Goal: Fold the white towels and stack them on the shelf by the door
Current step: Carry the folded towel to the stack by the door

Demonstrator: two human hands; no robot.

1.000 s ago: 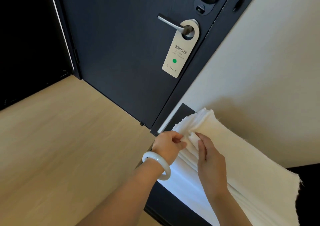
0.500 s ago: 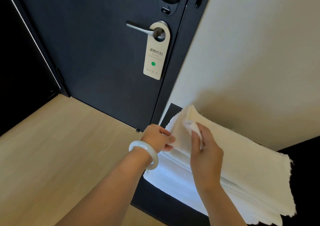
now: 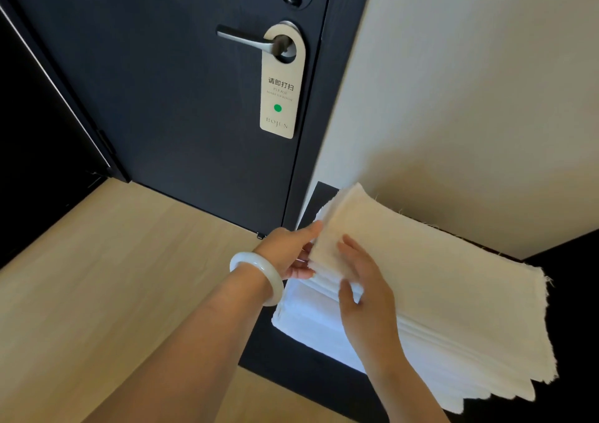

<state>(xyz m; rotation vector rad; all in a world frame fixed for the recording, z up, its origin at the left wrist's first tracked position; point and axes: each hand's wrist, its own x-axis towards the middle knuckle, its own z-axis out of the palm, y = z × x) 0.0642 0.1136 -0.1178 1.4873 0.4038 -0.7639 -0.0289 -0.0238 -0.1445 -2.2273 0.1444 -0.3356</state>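
towels (image 3: 453,293) are on the dark shelf (image 3: 275,361), in the corner where the door (image 3: 178,98) meets the wall (image 3: 453,98). it's one stack of many thin layers, lying flat, with its long side along the wall. the far left corner of the upper layers is lifted a bit. the lower layers stick out further at the front left. the right end is frayed and stepped, so the edges don't line up.

left hand (image 3: 285,254), white bangle (image 3: 259,276) on the wrist, is at the left end of the stack. fingers are mostly straight: one runs up along the end edge of the top layers, the others sit under that raised corner. looks like pressing and steadying, not a fist. can't tell how far the lower fingers go in.

right hand (image 3: 366,293) is flat on top near the same end, not gripping. fingers are spread on the top towel and the thumb is against the front edge of the layers.

door is closed, with a "please make up room" hanger (image 3: 280,98) with a green dot on the lever handle (image 3: 240,38). light wood floor (image 3: 113,293) to the left of the shelf.
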